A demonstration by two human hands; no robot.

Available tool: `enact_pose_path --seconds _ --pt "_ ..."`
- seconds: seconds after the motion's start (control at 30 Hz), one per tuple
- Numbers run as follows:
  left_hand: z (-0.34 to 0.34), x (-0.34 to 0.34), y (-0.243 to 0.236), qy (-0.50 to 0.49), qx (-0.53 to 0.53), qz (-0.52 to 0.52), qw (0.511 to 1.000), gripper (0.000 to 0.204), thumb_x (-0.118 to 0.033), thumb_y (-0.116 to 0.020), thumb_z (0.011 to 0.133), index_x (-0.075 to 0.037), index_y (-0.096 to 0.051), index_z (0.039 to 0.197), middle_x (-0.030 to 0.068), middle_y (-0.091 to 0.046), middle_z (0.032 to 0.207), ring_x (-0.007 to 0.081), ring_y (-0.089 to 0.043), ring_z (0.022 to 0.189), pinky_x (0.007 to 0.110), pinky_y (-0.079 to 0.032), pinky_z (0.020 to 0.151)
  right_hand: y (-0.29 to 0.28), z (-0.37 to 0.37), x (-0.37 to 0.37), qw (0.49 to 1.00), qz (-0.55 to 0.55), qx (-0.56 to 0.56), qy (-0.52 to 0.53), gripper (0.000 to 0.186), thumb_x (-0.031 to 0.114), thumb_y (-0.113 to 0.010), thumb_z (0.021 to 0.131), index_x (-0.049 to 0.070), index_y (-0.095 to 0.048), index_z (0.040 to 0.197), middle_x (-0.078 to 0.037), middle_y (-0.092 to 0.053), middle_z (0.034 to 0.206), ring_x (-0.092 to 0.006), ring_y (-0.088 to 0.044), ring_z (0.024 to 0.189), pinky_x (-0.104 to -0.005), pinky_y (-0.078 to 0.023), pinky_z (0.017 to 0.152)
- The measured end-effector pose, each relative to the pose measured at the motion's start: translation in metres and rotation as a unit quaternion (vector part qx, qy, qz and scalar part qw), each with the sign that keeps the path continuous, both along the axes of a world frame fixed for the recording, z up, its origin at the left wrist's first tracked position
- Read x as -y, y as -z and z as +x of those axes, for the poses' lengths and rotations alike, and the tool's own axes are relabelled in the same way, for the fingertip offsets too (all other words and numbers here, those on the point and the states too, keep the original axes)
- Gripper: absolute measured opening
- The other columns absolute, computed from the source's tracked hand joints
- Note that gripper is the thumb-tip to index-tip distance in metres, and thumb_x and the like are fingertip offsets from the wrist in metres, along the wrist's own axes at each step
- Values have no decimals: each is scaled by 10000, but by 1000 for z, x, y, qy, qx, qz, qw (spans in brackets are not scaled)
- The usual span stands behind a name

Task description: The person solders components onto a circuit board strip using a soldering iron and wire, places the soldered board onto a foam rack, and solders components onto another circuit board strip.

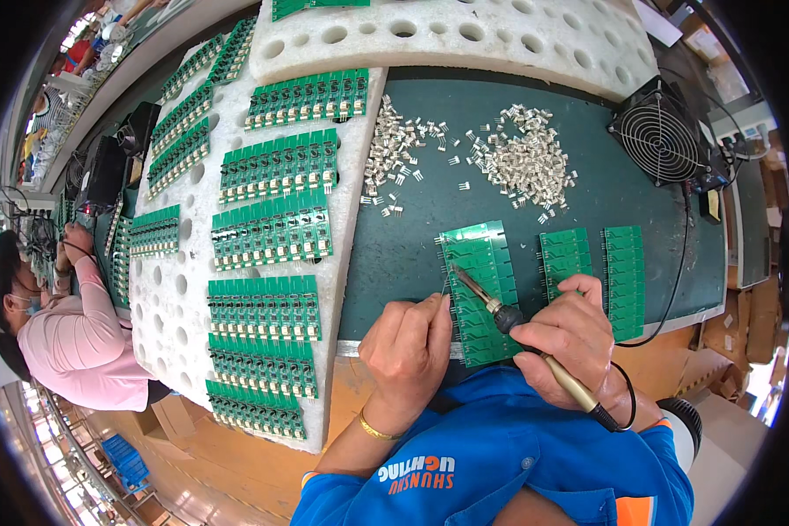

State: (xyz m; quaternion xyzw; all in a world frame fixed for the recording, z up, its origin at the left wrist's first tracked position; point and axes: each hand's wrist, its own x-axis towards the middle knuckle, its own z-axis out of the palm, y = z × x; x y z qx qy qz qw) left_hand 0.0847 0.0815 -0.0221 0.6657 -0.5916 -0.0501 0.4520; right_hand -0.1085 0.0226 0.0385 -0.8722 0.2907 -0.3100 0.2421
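My right hand (574, 337) grips a soldering iron (506, 317) by its handle, with the tip pointing up and left. The tip is over the left edge of a green circuit board panel (486, 250), which lies in front of me with pins along that edge. My left hand (405, 346) is closed in a pinch beside the panel, near the iron's tip. From its fingertips a thin strand of solder wire (448, 285) rises toward the tip. Two more green panels, one partly behind my right hand (565, 254) and a narrower one (623, 272), lie to the right.
White connectors (526, 158) lie in two loose piles on the dark green table (412, 237). Left, a white foam board (346, 263) carries several populated circuit boards (272, 230); another foam slab (456, 44) lies behind. A black fan (660, 136) stands far right. A co-worker (83, 342) sits left.
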Motion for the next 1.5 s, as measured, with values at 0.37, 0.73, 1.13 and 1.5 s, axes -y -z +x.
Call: enact_pose_path --seconds 0.37,0.73,1.13,1.5 --pt "1 -1 0 9 -1 0 1000 131 28 -794 787 -21 -681 832 82 -673 732 196 -607 600 311 -481 522 0 -1 -7 1000 -1 -6 4 304 184 -815 758 94 -685 1017 -38 -645 781 -209 -581 672 -469 -411 807" --pt "0 0 2 10 4 -5 1000 126 15 -793 795 -30 -679 824 79 -671 722 189 -602 589 309 -470 508 -2 -3 -9 1000 0 -30 -3 333 217 -819 784 100 -678 1061 -26 -644 806 -204 -585 692 -474 -406 839" --pt "1 1 4 14 7 -17 1000 162 -8 -805 767 -44 -691 876 64 -609 698 213 -614 572 328 -474 497 -2 -2 -11 1000 1 -29 -4 339 210 -819 783 106 -678 1072 -24 -640 808 -201 -583 692 -471 -406 837" --pt "1 -3 0 6 4 3 1000 131 0 -800 787 -33 -689 849 66 -629 709 182 -589 568 303 -456 495 -7 -10 -10 1000 -3 -27 7 306 194 -804 791 98 -679 1053 -30 -641 795 -209 -585 685 -474 -410 827"
